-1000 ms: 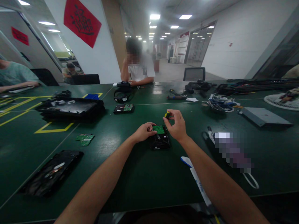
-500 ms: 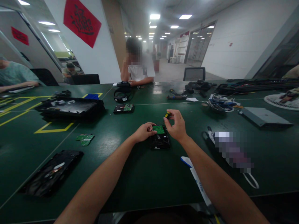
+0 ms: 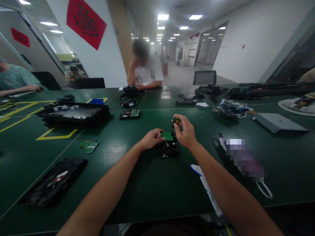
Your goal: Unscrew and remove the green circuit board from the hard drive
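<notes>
A black hard drive (image 3: 168, 150) with a green circuit board (image 3: 167, 136) on its upper face lies on the green table in front of me. My left hand (image 3: 153, 137) grips its left edge, thumb resting over the board's side. Above the drive's far right corner, my right hand (image 3: 185, 130) has its fingers closed round the yellow and black handle of a screwdriver (image 3: 176, 120). The screwdriver stands roughly upright; its tip is too small and hidden to make out against the drive.
A second hard drive (image 3: 130, 114) lies beyond, left. Loose green boards (image 3: 90, 146), a black casing (image 3: 56, 182) and a black tray (image 3: 73, 113) are on the left. A lanyard strap (image 3: 209, 190), a blurred-out object (image 3: 246, 160) and a grey metal box (image 3: 280, 123) lie right. A person (image 3: 147, 72) sits opposite.
My right hand has shifted very slightly left and the screwdriver handle has turned a little in its fingers. The left hand and the hard drive stay in place.
</notes>
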